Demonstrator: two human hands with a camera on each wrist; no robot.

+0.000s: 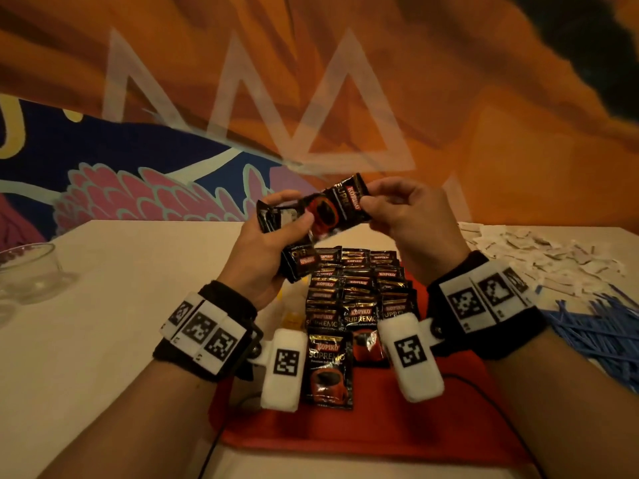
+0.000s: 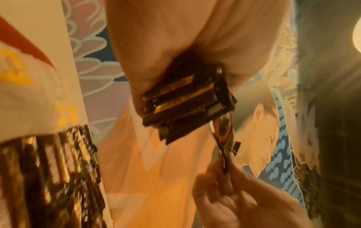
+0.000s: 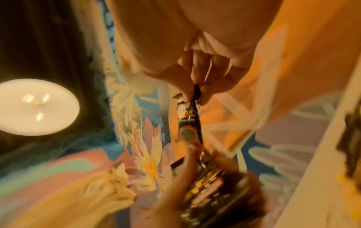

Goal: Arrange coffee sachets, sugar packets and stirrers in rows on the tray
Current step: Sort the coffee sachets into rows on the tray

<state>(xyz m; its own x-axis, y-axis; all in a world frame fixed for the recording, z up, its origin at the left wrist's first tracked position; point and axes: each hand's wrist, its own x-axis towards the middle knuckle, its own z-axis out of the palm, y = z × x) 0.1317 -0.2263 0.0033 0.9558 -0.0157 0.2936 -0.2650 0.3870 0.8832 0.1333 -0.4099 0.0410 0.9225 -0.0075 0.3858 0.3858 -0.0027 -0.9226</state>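
The single Kopiko coffee sachet (image 1: 337,205) sits just above the centre of the head view, lifted clear of the table and lying roughly level, label towards the camera. It looks light, thin and glossy: a foil-like packet that should flex and crinkle under pressure and slide easily against its neighbours, so the flat sealed end is the sensible place to pinch it, not the filled middle. That is where the right hand (image 1: 411,219) has it, thumb and forefinger closed on the sachet's right-hand end; the right wrist view shows the packet hanging edge-on from those fingertips (image 3: 187,86). Its other end reaches to the left hand (image 1: 262,247), whose fingers are curled around a stack of sachets (image 1: 294,261); the left wrist view shows that stack (image 2: 185,98) edge-on in the fist, several packets thick. Whether the left thumb presses on the single sachet or only on the stack I cannot tell.

Below the hands, in the lower centre, overlapping rows of sachets (image 1: 356,288) lie on the red tray (image 1: 345,433), with one more sachet (image 1: 328,368) lying alone nearer the camera. At the right edge, off the tray, white sugar packets (image 1: 553,250) lie scattered, with blue stirrers (image 1: 594,326) heaped below them. A glass bowl (image 1: 31,267) stands at the left edge.
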